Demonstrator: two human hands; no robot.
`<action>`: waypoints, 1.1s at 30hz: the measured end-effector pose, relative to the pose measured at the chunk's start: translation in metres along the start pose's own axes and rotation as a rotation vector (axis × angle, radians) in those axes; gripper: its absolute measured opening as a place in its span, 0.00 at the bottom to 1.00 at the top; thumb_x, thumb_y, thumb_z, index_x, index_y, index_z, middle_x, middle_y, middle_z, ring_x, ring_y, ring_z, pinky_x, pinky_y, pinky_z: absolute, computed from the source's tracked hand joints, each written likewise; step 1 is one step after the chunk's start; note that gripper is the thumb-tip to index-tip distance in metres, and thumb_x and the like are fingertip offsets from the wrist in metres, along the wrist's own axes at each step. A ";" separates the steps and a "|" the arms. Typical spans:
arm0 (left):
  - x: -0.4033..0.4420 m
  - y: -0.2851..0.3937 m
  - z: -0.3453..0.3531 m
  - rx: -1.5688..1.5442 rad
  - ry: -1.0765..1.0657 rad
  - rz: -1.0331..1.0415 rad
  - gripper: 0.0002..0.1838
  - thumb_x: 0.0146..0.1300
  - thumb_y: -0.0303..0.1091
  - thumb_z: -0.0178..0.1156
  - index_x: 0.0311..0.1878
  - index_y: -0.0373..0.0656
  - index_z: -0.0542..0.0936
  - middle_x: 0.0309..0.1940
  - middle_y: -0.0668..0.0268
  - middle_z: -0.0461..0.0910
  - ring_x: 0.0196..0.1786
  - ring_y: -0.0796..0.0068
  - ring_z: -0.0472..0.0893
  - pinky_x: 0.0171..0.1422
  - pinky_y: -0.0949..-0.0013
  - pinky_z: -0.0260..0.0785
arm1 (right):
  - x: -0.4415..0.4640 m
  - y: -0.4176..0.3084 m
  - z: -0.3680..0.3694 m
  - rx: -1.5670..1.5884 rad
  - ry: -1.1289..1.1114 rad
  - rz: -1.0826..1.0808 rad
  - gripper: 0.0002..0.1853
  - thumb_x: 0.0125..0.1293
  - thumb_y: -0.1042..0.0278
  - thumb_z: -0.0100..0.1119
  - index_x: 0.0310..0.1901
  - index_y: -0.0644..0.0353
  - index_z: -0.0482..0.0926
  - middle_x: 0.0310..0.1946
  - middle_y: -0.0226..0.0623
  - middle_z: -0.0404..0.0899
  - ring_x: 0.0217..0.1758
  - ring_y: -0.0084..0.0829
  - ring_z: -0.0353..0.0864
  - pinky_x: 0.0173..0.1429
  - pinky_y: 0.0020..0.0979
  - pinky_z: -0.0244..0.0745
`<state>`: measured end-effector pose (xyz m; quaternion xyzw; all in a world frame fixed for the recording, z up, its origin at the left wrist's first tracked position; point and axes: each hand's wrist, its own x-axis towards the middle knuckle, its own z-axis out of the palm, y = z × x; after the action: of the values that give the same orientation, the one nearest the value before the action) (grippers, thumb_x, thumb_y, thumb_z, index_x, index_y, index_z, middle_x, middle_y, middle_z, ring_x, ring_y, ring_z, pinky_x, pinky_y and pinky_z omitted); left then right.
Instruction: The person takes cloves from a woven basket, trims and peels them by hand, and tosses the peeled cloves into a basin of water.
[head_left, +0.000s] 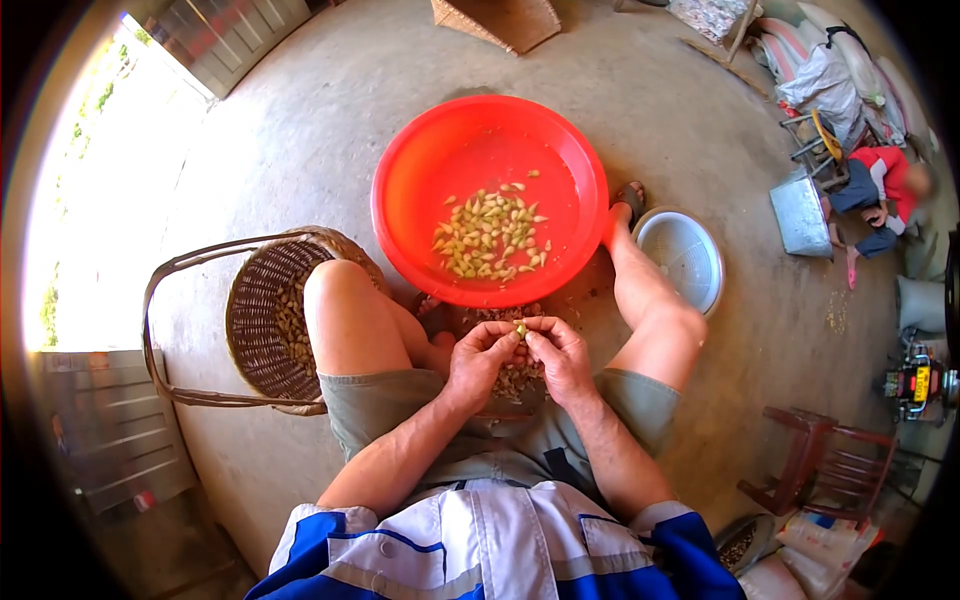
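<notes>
My left hand (480, 360) and my right hand (562, 358) meet between my knees, fingertips pinched around one small yellow-green bulb-like piece (520, 329). Its exact kind is not clear. Just beyond them stands a wide red plastic basin (400, 200), holding many pale yellow-green, teardrop-shaped pieces (490, 235) gathered on its bottom. Brownish peelings (515, 383) lie on the floor below my hands, partly hidden by them. Beside my left knee, a brown wicker basket (262, 345) with a tall handle contains more brownish pieces (293, 320).
A grey-white round tray (680, 262) lies by my right leg. Further right, a person in red (885, 185) sits near a metal bucket (802, 217). A wooden chair (825, 462) is at lower right, sacks (830, 75) at upper right, a woven scoop (497, 22) at the top.
</notes>
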<state>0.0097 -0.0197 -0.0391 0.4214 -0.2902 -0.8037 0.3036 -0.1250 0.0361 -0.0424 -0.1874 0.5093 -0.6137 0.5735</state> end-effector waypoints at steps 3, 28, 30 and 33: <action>0.001 0.002 0.003 -0.040 0.030 0.004 0.08 0.67 0.28 0.59 0.47 0.36 0.77 0.39 0.64 0.81 0.38 0.76 0.80 0.43 0.74 0.76 | 0.000 -0.005 0.007 -0.128 0.046 -0.077 0.06 0.67 0.74 0.59 0.43 0.64 0.78 0.32 0.25 0.77 0.30 0.13 0.72 0.33 0.18 0.70; 0.003 0.010 0.002 0.217 -0.045 -0.043 0.14 0.68 0.36 0.59 0.52 0.38 0.77 0.40 0.67 0.80 0.40 0.79 0.79 0.42 0.74 0.75 | -0.001 -0.007 0.005 -0.481 0.064 -0.225 0.03 0.62 0.78 0.59 0.33 0.62 0.75 0.24 0.22 0.73 0.26 0.12 0.69 0.29 0.18 0.66; 0.004 0.011 0.001 0.209 -0.038 -0.065 0.14 0.68 0.36 0.60 0.50 0.38 0.77 0.38 0.68 0.80 0.39 0.80 0.79 0.41 0.75 0.75 | -0.001 -0.006 0.005 -0.498 0.040 -0.254 0.03 0.62 0.79 0.59 0.33 0.61 0.74 0.25 0.22 0.72 0.26 0.11 0.68 0.29 0.18 0.66; 0.006 0.011 -0.002 0.177 -0.029 -0.089 0.12 0.68 0.36 0.59 0.48 0.39 0.78 0.35 0.69 0.80 0.36 0.81 0.79 0.39 0.75 0.75 | 0.000 -0.006 0.006 -0.546 0.005 -0.321 0.04 0.60 0.81 0.59 0.32 0.62 0.74 0.26 0.23 0.72 0.27 0.12 0.68 0.30 0.18 0.66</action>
<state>0.0111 -0.0316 -0.0350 0.4472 -0.3453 -0.7938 0.2251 -0.1233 0.0327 -0.0354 -0.4107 0.6206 -0.5376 0.3964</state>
